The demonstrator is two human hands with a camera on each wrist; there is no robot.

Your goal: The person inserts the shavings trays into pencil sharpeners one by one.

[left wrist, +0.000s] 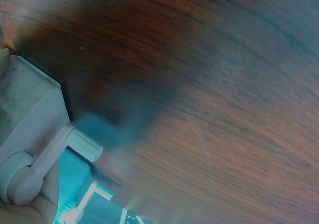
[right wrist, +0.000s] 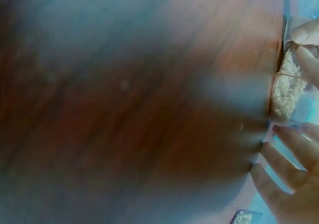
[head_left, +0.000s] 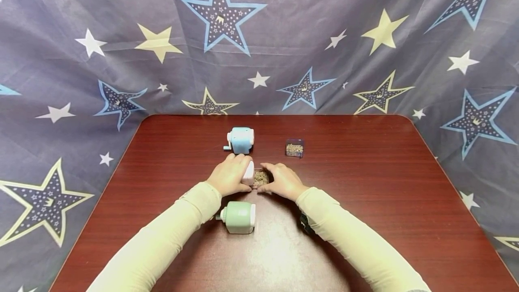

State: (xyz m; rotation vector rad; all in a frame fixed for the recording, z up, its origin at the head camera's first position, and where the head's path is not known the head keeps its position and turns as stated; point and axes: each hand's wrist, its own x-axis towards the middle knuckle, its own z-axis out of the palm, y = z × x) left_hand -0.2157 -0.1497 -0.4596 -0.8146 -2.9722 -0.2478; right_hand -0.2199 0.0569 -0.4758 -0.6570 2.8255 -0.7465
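My left hand [head_left: 231, 175] grips a pale pink crank pencil sharpener [head_left: 248, 174]. Its body [left wrist: 37, 104] and crank handle [left wrist: 83, 144] show at the left edge of the left wrist view. Against the sharpener's right side lies a clear shavings drawer [head_left: 259, 169] holding light wood shavings [head_left: 261, 178]. The thumb and fingers of my right hand [head_left: 285, 181] hold this drawer at its right end. In the right wrist view the shavings [right wrist: 288, 92] show through its clear wall, between fingertips. Part of the sharpener is hidden behind the left hand.
Behind the hands stands a light blue crank sharpener [head_left: 242, 140]. A green one [head_left: 240, 218] stands nearer, by the left forearm. Another clear drawer with shavings [head_left: 294, 148] lies farther back on the right. Beyond the brown table [head_left: 365, 184] hangs a star-patterned cloth [head_left: 259, 62].
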